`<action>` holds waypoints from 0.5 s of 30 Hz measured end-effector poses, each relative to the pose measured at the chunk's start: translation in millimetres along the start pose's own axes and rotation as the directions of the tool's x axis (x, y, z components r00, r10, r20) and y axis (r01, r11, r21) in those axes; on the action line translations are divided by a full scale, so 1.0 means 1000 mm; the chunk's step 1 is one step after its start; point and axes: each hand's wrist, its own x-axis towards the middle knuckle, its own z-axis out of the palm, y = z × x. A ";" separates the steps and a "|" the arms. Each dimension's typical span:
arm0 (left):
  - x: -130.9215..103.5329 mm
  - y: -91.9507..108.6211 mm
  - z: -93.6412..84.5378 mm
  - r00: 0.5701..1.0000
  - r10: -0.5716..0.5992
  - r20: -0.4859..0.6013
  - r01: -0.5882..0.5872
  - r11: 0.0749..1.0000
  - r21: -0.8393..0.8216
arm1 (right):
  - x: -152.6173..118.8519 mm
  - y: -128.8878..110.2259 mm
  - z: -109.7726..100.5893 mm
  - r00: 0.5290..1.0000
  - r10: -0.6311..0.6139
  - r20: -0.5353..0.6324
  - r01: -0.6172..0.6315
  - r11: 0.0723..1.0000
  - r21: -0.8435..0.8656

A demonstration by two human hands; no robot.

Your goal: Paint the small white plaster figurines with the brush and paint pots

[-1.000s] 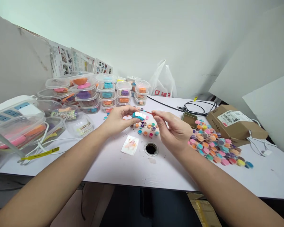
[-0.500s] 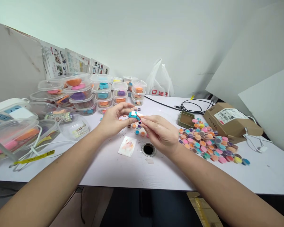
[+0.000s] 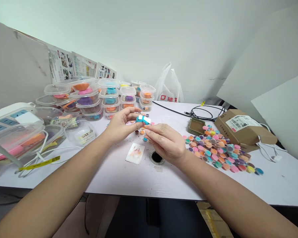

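Between the thumb and fingers of my left hand [image 3: 121, 125] is a small blue-and-white painted piece [image 3: 143, 119], raised above the table; its exact kind is too small to make out. My right hand [image 3: 168, 141] is closed in a pinch just to the right of and below this piece. Whatever its fingertips grip is hidden. Beneath the hands stand several small paint pots, among them an orange pot [image 3: 142, 132] and a blue pot [image 3: 145, 139]. A paint-stained white tissue [image 3: 134, 153] lies nearer me, left of a round dark cable hole [image 3: 157, 157].
Stacked clear tubs [image 3: 110, 99] with coloured contents fill the back left, behind a power strip [image 3: 11, 117]. On the right are many small paint pots [image 3: 217, 148], a green square dish [image 3: 196, 126], a cardboard box [image 3: 240, 127] and a coiled black cable [image 3: 205, 112]. A plastic bag [image 3: 169, 86] stands behind.
The blue-and-white piece has turned in my left hand, showing more white toward the right. My right fingertips have shifted slightly down, away from it. The view has moved a little.
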 end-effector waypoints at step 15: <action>-0.002 0.000 0.003 1.000 -0.018 -0.025 0.019 0.999 0.051 | 0.012 -0.010 -0.004 0.600 0.773 -0.205 -0.671 0.626 0.397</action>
